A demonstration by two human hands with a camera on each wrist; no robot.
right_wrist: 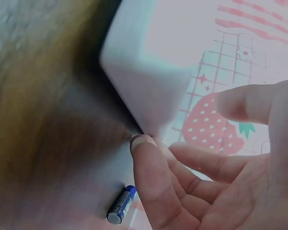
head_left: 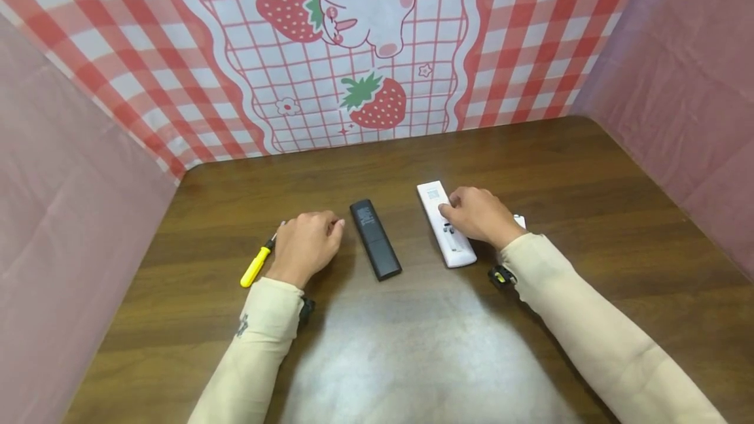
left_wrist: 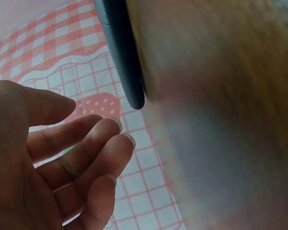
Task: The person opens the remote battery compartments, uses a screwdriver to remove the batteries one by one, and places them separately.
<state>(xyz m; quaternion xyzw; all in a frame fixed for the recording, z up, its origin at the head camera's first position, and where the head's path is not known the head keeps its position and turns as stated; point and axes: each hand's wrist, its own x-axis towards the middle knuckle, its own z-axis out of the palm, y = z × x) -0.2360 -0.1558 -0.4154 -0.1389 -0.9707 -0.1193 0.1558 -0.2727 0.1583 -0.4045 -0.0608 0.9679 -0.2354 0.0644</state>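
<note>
A white remote control [head_left: 432, 205] lies back up on the table, its battery compartment uncovered near the lower end. My right hand [head_left: 478, 214] is at its right side, the thumb extending over its back. In the right wrist view, the fingertips [right_wrist: 144, 143] meet the remote's lower edge, and the thumb is apart from it. A blue battery [right_wrist: 121, 206] lies close by the fingers. My left hand [head_left: 307, 244] rests on the table, fingers loosely bent and holding nothing. It lies between a yellow-handled screwdriver [head_left: 256, 267] and a black remote control [head_left: 377, 241].
A small white piece [head_left: 520, 221] is partly hidden behind my right wrist. The wooden table [head_left: 389, 339] meets a red-and-white checked cloth [head_left: 518, 38] with strawberry prints at the back. Pink fabric [head_left: 677, 84] borders both sides.
</note>
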